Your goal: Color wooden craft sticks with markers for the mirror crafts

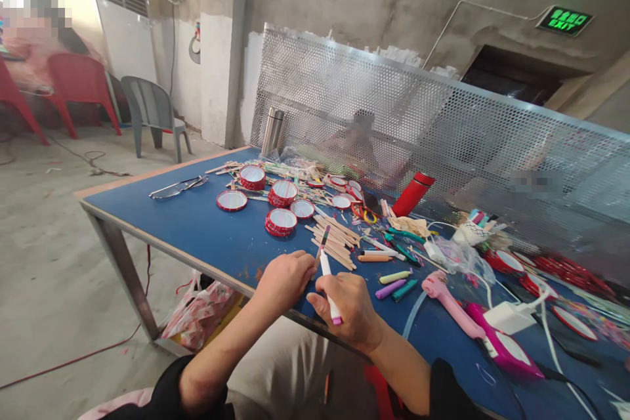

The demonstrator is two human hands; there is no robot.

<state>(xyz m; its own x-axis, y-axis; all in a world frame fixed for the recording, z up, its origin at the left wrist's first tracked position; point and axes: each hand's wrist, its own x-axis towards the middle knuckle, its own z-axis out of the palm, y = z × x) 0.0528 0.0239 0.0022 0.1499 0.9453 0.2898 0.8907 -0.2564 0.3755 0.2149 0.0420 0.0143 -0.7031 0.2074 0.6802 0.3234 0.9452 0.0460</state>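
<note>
My left hand (290,277) is closed on a thin wooden stick (323,241) whose upper part is coloured dark purple. In my right hand (350,307) is a white marker (329,289) with a pink end toward me, its tip touching or very near the stick. Just beyond my hands lies a pile of plain wooden sticks (337,236). Red-rimmed round pieces (280,222) sit behind my left hand, some of them stacked. Yellow, purple and teal markers (391,289) lie to the right of my right hand.
A red bottle (413,194) and a steel flask (272,133) stand near the perforated metal screen (344,92). Glasses (178,188) lie at the table's left. A pink glue gun (453,305), cables and a cup of markers (473,230) are at the right. A person sits far left.
</note>
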